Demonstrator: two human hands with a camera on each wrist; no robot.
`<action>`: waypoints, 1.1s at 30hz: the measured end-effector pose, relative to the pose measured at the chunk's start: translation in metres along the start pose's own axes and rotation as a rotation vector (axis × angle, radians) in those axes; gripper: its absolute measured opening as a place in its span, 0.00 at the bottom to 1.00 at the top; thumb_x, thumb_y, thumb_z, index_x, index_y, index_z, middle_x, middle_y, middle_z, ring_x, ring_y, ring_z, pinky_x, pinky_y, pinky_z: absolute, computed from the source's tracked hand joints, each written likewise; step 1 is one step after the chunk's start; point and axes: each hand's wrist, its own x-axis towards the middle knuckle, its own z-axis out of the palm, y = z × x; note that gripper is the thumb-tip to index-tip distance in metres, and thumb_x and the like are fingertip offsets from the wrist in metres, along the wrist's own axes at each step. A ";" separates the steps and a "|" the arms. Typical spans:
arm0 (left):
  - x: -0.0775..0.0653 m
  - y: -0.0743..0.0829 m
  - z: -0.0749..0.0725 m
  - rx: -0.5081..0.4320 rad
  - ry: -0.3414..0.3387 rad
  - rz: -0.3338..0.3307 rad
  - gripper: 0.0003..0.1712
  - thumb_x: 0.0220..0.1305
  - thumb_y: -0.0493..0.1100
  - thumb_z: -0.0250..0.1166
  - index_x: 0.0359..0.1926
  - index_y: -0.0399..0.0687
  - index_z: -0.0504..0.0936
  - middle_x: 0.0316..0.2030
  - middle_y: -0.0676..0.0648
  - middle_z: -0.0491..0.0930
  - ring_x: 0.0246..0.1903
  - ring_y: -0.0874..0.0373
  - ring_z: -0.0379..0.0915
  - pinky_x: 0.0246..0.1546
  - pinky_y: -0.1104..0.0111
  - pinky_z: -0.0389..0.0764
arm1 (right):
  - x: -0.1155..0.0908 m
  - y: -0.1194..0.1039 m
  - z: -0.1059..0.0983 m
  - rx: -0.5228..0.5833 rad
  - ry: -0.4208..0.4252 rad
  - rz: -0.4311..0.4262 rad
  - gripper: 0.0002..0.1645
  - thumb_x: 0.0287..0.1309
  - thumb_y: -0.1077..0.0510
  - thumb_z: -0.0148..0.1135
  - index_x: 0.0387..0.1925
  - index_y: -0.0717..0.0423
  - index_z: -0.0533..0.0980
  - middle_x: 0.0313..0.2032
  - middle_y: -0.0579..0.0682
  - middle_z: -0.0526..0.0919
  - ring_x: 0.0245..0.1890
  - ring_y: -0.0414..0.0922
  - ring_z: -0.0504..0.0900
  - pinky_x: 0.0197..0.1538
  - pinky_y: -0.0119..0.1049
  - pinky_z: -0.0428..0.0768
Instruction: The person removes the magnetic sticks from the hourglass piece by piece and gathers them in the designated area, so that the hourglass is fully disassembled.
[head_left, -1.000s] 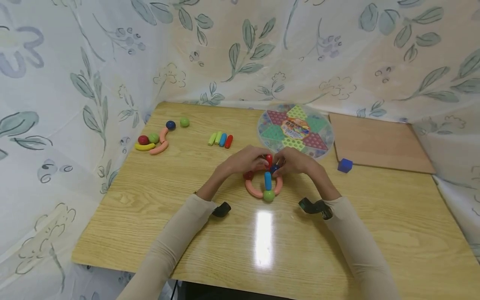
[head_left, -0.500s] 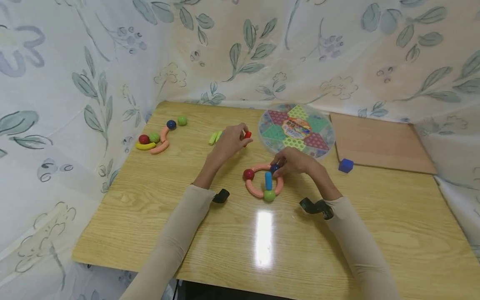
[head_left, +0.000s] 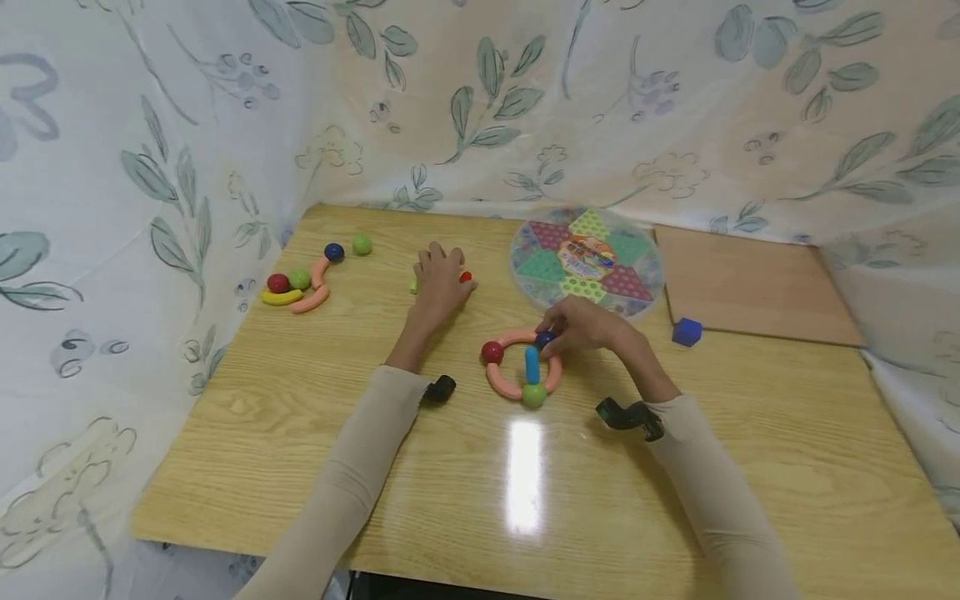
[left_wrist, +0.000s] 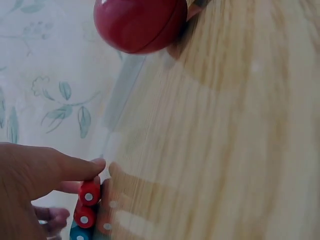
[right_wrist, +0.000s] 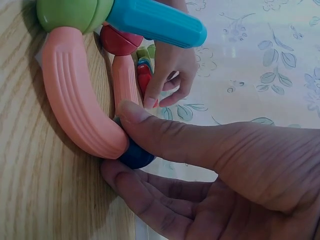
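My left hand (head_left: 438, 283) is over a row of short magnetic rods at the back left. Its thumb and a finger pinch a red rod (left_wrist: 90, 192), which lies beside a second red rod (left_wrist: 84, 216) and a blue one (left_wrist: 80, 233). My right hand (head_left: 588, 322) holds the dark blue ball (right_wrist: 136, 154) between thumb and fingers. That ball is part of a ring of curved pink rods (right_wrist: 75, 95), with a red ball (head_left: 492, 352) and a green ball (head_left: 534, 395). From the green ball a light blue rod (right_wrist: 157, 24) sticks up. The left fingertips are partly hidden.
At the far left lie more balls, two curved pink rods (head_left: 311, 301) and a yellow curved rod (head_left: 281, 297). A round star-patterned game board (head_left: 543, 267) lies behind the ring. A blue cube (head_left: 687, 332) sits beside a brown board (head_left: 757, 287) at the back right.
My left hand has carried the red rod from above the ring to the row of rods at the back left. My right hand has stayed on the dark blue ball.
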 end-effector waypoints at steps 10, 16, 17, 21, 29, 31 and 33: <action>-0.003 -0.010 -0.009 0.009 -0.040 -0.108 0.20 0.72 0.52 0.67 0.55 0.44 0.81 0.61 0.33 0.68 0.67 0.30 0.60 0.61 0.29 0.63 | -0.001 -0.003 -0.002 0.009 -0.009 0.043 0.21 0.60 0.59 0.76 0.53 0.63 0.85 0.46 0.59 0.91 0.49 0.54 0.89 0.56 0.49 0.86; -0.004 -0.016 -0.013 0.035 -0.029 -0.118 0.24 0.70 0.55 0.69 0.58 0.46 0.80 0.62 0.33 0.69 0.67 0.31 0.60 0.64 0.31 0.61 | 0.002 -0.002 0.002 0.015 -0.006 0.031 0.20 0.60 0.59 0.76 0.52 0.64 0.85 0.46 0.61 0.91 0.49 0.55 0.89 0.56 0.49 0.86; -0.005 -0.015 -0.014 0.030 -0.031 -0.106 0.26 0.70 0.56 0.69 0.59 0.46 0.79 0.64 0.33 0.68 0.68 0.31 0.59 0.65 0.31 0.59 | 0.002 -0.002 0.002 0.015 -0.006 0.032 0.20 0.60 0.58 0.76 0.52 0.64 0.85 0.46 0.61 0.91 0.49 0.55 0.89 0.56 0.49 0.86; -0.006 -0.007 -0.028 -0.021 -0.080 0.022 0.30 0.69 0.57 0.70 0.63 0.45 0.79 0.66 0.32 0.68 0.67 0.33 0.62 0.66 0.37 0.64 | 0.000 -0.002 0.000 -0.004 0.004 0.021 0.20 0.60 0.58 0.76 0.51 0.63 0.85 0.45 0.59 0.91 0.48 0.54 0.89 0.54 0.47 0.87; -0.024 0.037 -0.060 -0.256 -0.600 0.468 0.24 0.71 0.50 0.70 0.58 0.36 0.82 0.51 0.39 0.86 0.52 0.48 0.84 0.56 0.59 0.84 | 0.001 -0.001 0.000 0.008 0.000 0.032 0.20 0.61 0.59 0.75 0.52 0.64 0.85 0.46 0.61 0.91 0.49 0.56 0.89 0.56 0.50 0.86; -0.031 0.050 -0.060 -0.247 -0.727 0.536 0.23 0.70 0.50 0.70 0.57 0.38 0.83 0.49 0.42 0.88 0.50 0.51 0.84 0.53 0.62 0.84 | 0.002 -0.001 0.001 0.021 -0.002 0.044 0.20 0.61 0.60 0.75 0.52 0.64 0.85 0.46 0.61 0.91 0.50 0.57 0.89 0.57 0.51 0.86; -0.037 0.060 -0.058 -0.217 -0.822 0.586 0.23 0.69 0.50 0.71 0.57 0.40 0.83 0.48 0.43 0.88 0.48 0.54 0.84 0.51 0.66 0.84 | 0.003 -0.001 0.002 0.031 -0.005 0.039 0.18 0.61 0.60 0.75 0.51 0.63 0.86 0.46 0.60 0.91 0.50 0.56 0.89 0.57 0.51 0.86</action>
